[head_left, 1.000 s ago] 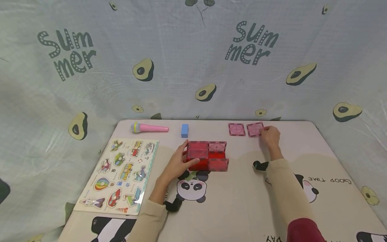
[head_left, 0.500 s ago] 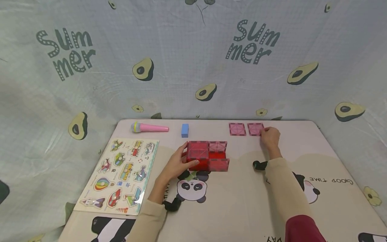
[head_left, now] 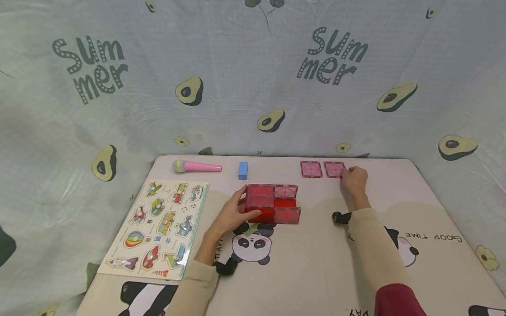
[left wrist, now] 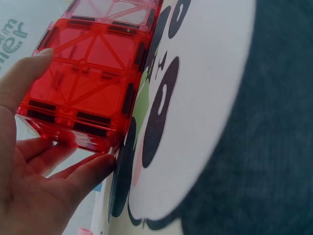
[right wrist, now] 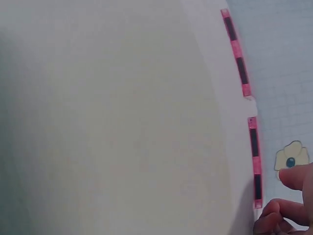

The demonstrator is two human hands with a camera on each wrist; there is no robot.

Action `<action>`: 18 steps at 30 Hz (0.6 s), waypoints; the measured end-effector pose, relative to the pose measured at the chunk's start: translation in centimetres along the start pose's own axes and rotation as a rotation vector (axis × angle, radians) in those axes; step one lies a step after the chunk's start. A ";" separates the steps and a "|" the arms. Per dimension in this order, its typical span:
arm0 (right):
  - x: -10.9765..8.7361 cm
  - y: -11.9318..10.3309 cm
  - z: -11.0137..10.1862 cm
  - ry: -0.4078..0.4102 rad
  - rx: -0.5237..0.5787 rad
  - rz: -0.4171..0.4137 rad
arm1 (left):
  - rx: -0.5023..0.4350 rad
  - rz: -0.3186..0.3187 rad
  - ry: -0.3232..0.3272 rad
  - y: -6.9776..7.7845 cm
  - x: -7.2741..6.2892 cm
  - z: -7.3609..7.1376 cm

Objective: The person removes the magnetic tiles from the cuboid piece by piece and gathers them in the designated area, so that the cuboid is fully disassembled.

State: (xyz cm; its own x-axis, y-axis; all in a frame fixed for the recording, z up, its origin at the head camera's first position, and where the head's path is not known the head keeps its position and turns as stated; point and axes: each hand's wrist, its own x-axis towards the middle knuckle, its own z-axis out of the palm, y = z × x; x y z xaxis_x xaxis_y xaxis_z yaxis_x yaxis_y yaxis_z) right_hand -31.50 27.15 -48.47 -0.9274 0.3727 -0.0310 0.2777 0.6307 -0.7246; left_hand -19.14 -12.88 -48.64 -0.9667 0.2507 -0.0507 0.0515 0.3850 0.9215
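Note:
My left hand grips the left end of a block built from clear red magnetic tiles, thumb on its front face and fingers behind and underneath in the left wrist view. The block's right part has an open top, with a paler tile standing at the back. At the far right, my right hand is at the right edge of a flat pink magnetic tile. In the right wrist view its thumb stands apart from the curled fingers, nothing between them. A second pink tile lies just left.
A pink toy microphone and a small blue block lie along the back of the table. On the left is a picture puzzle board with vehicle pieces. A printed cloth wall rises behind the table's back edge.
The right pink tile, slightly tilted a second ago, now lies square in line with the other one, my right hand still at its edge. My left hand and the red block have stayed put.

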 end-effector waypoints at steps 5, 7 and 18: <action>-0.3 -0.5 -0.9 0.001 0.021 -0.005 | -0.004 0.001 0.001 0.0 0.1 0.0; -0.4 -0.9 -1.2 0.000 0.026 -0.011 | -0.010 0.004 0.000 0.0 0.2 0.0; -2.3 -2.7 -2.6 -0.025 0.020 -0.082 | -0.004 0.019 -0.006 -0.1 0.1 0.0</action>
State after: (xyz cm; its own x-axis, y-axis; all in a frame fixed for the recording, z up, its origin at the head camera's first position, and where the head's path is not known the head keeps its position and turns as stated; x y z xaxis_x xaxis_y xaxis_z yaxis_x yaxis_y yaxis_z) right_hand -29.47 26.36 -44.65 -0.9528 0.3034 0.0124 0.1957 0.6447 -0.7390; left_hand -19.26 -12.93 -48.76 -0.9641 0.2633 -0.0353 0.0689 0.3762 0.9240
